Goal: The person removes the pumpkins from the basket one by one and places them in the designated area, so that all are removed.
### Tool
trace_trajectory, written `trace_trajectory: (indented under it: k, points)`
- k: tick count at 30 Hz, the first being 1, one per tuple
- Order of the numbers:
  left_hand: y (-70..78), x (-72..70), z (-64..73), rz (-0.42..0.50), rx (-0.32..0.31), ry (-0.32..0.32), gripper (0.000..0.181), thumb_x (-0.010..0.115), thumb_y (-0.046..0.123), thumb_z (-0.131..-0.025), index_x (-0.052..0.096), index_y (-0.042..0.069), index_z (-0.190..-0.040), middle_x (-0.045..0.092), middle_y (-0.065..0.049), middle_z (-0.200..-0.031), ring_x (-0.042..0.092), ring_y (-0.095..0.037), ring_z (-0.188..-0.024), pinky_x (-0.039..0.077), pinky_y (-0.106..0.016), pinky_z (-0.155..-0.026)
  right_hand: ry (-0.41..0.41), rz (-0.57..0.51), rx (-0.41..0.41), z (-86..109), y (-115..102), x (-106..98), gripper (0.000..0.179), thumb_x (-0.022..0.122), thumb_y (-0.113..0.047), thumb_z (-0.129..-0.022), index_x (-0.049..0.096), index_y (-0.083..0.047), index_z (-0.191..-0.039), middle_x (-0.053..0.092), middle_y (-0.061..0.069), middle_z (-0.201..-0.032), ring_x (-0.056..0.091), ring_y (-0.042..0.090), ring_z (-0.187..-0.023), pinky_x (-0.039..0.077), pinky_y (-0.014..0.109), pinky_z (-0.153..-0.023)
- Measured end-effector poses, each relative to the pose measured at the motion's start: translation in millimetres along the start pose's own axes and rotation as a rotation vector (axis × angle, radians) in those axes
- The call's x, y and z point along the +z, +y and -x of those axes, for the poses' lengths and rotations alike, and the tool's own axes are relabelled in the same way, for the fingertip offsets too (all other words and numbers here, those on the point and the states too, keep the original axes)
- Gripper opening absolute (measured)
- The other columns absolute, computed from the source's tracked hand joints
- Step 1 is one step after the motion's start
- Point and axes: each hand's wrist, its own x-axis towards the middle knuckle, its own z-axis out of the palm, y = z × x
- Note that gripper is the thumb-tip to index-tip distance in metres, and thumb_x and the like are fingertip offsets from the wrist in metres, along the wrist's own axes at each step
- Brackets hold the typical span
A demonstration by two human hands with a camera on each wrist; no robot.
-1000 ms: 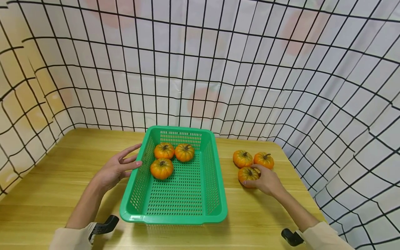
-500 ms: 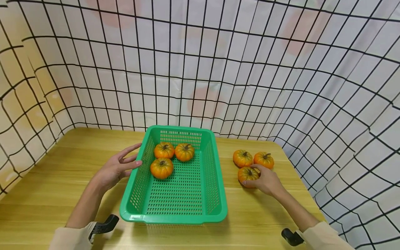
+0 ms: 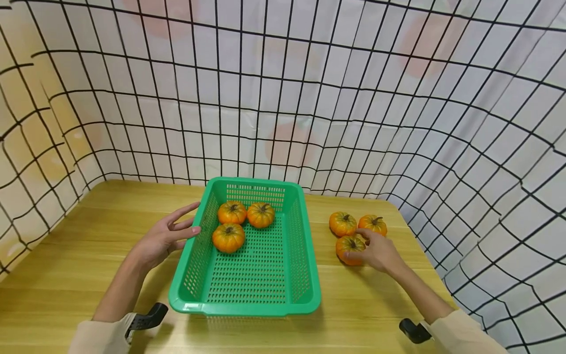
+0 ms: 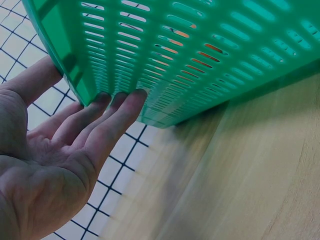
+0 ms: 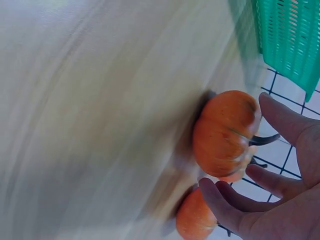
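A green perforated plastic basket [image 3: 245, 309] stands on the wooden table with three small orange pumpkins [image 3: 228, 238] in its back left part. My left hand [image 3: 160, 241] is at the basket's left wall, fingers spread. In the left wrist view its fingertips [image 4: 137, 95] touch the outside of the wall, and the thumb lies near the rim. To the basket's right, three more pumpkins [image 3: 342, 224] sit grouped on the table. Over the nearest pumpkin [image 5: 227, 132] is my right hand [image 3: 381, 253]. The right wrist view shows its thumb and fingers spread beside that pumpkin, not wrapped round it.
Black wire grid panels [image 3: 274, 88] with pale patterned cloth behind them border the table at the back and both sides. The wooden table top [image 3: 353, 314] extends in front of the pumpkins and to the left of the basket.
My right hand has lifted and loosened slightly from the nearest pumpkin, which stays on the table. The left hand keeps its place at the basket.
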Motion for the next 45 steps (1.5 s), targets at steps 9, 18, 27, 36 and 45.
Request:
trace_trajectory:
  k: [9, 18, 27, 36, 45]
  points:
    - [0.2, -0.5, -1.4, -0.016, -0.003, 0.008, 0.076, 0.063, 0.006, -0.1, 0.022, 0.016, -0.163, 0.026, -0.032, -0.161, 0.07, -0.022, -0.115, 0.06, -0.041, -0.088, 0.019, 0.021, 0.002, -6.8, -11, -15, 0.086, 0.079, -0.049, -0.085, 0.047, 0.001, -0.147, 0.051, 0.034, -0.144, 0.051, 0.057, -0.125, 0.048, 0.065, -0.096]
    - [-1.1, -1.3, -2.0, -0.012, -0.005, 0.004, 0.076, 0.063, 0.006, -0.1, 0.021, 0.016, -0.164, 0.026, -0.032, -0.162, 0.069, -0.023, -0.115, 0.06, -0.042, -0.089, 0.075, 0.011, -0.025, -16.1, -39, -29, 0.08, 0.077, -0.046, -0.087, 0.047, -0.004, -0.149, 0.06, 0.032, -0.134, 0.059, 0.048, -0.118, 0.054, 0.058, -0.089]
    - [-1.4, -1.8, -1.7, -0.005, -0.01, 0.011, 0.077, 0.063, 0.006, -0.1, 0.021, 0.017, -0.164, 0.026, -0.03, -0.162, 0.069, -0.023, -0.116, 0.06, -0.042, -0.088, 0.065, -0.021, -0.056, -26.5, -78, -36, 0.08, 0.075, -0.046, -0.088, 0.045, -0.009, -0.152, 0.059, 0.028, -0.137, 0.058, 0.044, -0.123, 0.052, 0.058, -0.092]
    - [-2.6, -1.9, -1.8, -0.017, 0.006, -0.002, 0.076, 0.062, 0.006, -0.1, 0.021, 0.015, -0.163, 0.026, -0.031, -0.162, 0.069, -0.023, -0.117, 0.06, -0.042, -0.089, 0.086, -0.065, -0.094, -32.7, -117, -35, 0.078, 0.077, -0.04, -0.089, 0.044, -0.007, -0.151, 0.061, 0.027, -0.135, 0.059, 0.042, -0.123, 0.052, 0.056, -0.096]
    - [-1.6, -1.9, -1.2, -0.005, -0.007, 0.01, 0.077, 0.063, 0.005, -0.1, 0.021, 0.016, -0.164, 0.026, -0.03, -0.162, 0.069, -0.022, -0.117, 0.06, -0.042, -0.089, 0.081, -0.103, -0.151, -40.0, -151, -31, 0.076, 0.079, -0.041, -0.087, 0.048, -0.011, -0.15, 0.064, 0.02, -0.134, 0.061, 0.038, -0.12, 0.054, 0.051, -0.091]
